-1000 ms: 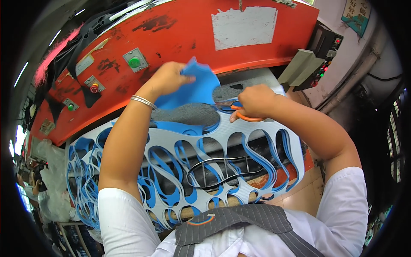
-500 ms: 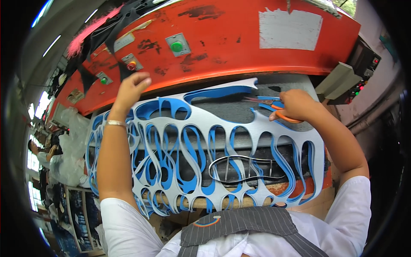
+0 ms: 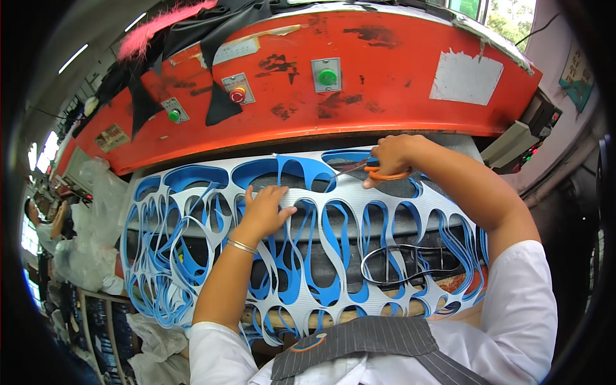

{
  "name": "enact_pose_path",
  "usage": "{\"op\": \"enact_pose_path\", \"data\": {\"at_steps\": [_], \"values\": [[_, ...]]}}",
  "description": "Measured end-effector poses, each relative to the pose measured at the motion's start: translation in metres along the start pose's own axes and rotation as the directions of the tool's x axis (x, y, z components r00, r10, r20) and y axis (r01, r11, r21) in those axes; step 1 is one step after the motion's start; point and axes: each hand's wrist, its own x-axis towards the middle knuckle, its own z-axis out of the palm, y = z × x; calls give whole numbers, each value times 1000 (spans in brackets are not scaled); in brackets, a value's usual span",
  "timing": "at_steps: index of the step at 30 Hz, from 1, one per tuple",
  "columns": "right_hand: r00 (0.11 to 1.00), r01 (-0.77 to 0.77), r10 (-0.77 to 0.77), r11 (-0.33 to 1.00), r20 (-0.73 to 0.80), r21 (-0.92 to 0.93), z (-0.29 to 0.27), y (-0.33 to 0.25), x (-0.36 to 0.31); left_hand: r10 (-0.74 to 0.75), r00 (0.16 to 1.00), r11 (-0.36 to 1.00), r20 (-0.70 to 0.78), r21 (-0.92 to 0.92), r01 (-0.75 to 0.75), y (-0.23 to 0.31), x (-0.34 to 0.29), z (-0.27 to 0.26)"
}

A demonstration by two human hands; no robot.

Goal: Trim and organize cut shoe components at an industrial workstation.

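A layered scrap sheet [image 3: 300, 197], white ribbed on top and blue beneath, spreads before me, full of sole-shaped holes. My left hand [image 3: 264, 210] rests on its upper middle, fingers spread, holding nothing. Orange-handled scissors [image 3: 389, 176] are gripped in my right hand [image 3: 399, 156] above the sheet's far edge. Their blades point left toward a blue strip beside a hole; whether they touch it I cannot tell. A sole-shaped metal cutting die [image 3: 367, 274] lies toward the front right, among the sheet's strips.
A red machine beam [image 3: 276, 128] with green and red buttons runs across the far side. Beyond its right end is a control box [image 3: 544, 120]. Clear plastic bags [image 3: 96, 224] hang at left, near another person [image 3: 48, 224]. Black material [image 3: 218, 29] drapes over the beam.
My left hand has come down from near the red beam onto the sheet. My right hand with the scissors has moved left along the sheet's far edge. The view has shifted.
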Motion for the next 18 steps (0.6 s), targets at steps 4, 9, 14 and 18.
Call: {"op": "enact_pose_path", "data": {"at_steps": [4,9,14,18], "values": [[986,-34,50,994,157,-101,-9,-44,38,99,990,989,-97,-103,-108,-17,-7,10],[1000,-9,10,987,8,-160,10,-60,38,172,982,972,-79,-150,-182,-36,-11,14],[982,-104,137,967,133,-231,16,-32,1,246,955,954,166,-214,-208,-43,-16,8],[927,-275,222,950,303,146,16,-6,-21,270,948,949,172,-212,-232,-42,-13,-1]]}}
